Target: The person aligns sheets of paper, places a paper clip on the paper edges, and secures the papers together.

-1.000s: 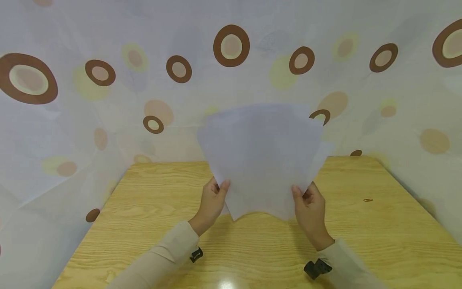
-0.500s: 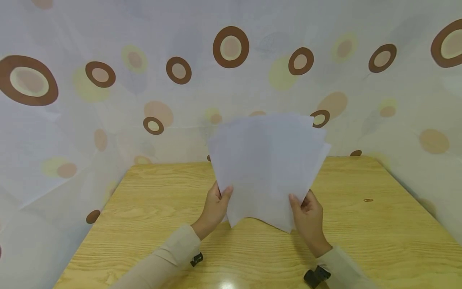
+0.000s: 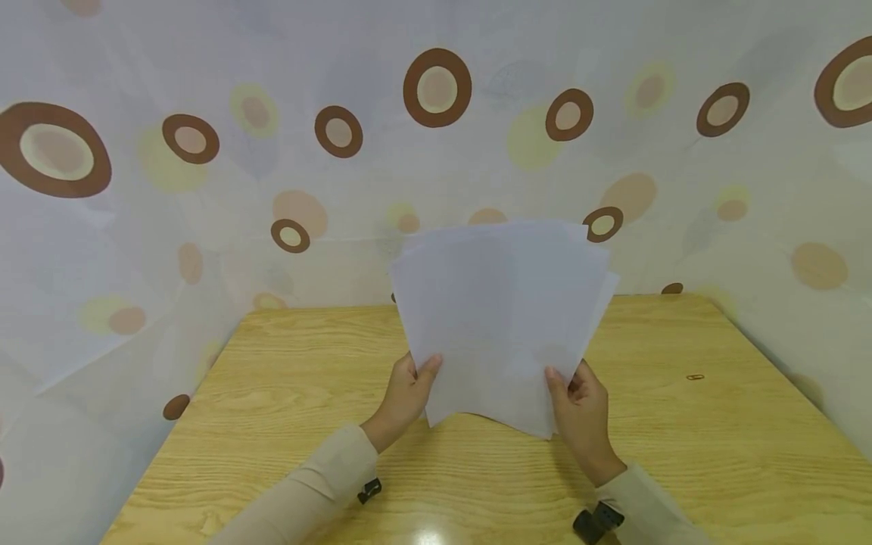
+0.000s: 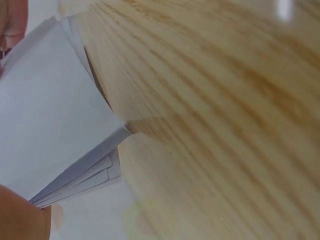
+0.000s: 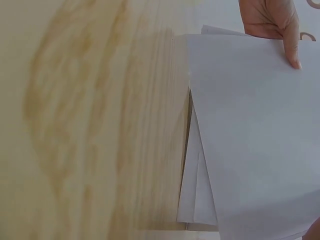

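A fanned stack of white paper sheets (image 3: 497,325) stands up in front of me over the table, its edges unevenly lined up. My left hand (image 3: 400,400) grips its lower left side, thumb on the near face. On the lower right side my right hand (image 3: 584,424) holds it in the same way. Both wrist views show the layered sheets (image 4: 50,110) bowed, with gaps between some edges. In the right wrist view the left hand (image 5: 272,22) appears at the top, and only a sliver of the right hand (image 5: 313,233) shows at the lower corner.
A wooden table (image 3: 286,378) lies beneath the papers. One copper-coloured paper clip (image 3: 695,377) rests on its right side. Behind and at both sides hangs a pale sheet (image 3: 436,174) with brown rings and coloured spots.
Both hands have lowered the papers slightly. The fan has become narrower, and its top edge sits lower against the backdrop. Over the last half second it hardly moves.
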`<state>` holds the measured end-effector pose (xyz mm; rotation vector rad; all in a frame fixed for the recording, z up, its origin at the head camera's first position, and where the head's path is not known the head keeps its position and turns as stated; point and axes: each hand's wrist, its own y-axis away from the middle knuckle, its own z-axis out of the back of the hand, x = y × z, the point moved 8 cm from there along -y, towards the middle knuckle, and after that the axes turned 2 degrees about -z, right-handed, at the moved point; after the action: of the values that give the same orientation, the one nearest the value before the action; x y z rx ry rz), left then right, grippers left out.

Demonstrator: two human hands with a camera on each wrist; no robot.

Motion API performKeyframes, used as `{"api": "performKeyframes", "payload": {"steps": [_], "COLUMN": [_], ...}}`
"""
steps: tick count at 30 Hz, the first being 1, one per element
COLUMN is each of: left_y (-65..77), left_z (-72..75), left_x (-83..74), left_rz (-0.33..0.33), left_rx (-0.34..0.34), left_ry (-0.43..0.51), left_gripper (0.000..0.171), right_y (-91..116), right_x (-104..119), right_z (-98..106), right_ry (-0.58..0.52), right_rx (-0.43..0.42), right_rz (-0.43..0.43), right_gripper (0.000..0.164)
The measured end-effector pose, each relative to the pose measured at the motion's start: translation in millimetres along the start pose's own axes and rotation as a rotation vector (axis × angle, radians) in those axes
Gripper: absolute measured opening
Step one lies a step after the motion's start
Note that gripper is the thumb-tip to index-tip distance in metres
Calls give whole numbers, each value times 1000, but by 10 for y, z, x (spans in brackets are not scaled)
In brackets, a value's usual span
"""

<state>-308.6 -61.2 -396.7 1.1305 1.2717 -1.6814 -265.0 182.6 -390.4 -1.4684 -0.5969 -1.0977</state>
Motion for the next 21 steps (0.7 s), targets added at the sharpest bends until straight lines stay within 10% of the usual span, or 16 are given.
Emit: {"api": "performKeyframes", "payload": {"steps": [21], "left_y": [-43], "left_z": [49], "left_x": [-184], "left_rz": [32], "left_rx": [-61], "left_ry": [-9], "left_gripper": [34], "right_y": [-121], "right_x": [231], "right_z": [2], "right_ry": [-62], "right_rx": [-1], "right_rz": [20], "right_gripper": [21]}}
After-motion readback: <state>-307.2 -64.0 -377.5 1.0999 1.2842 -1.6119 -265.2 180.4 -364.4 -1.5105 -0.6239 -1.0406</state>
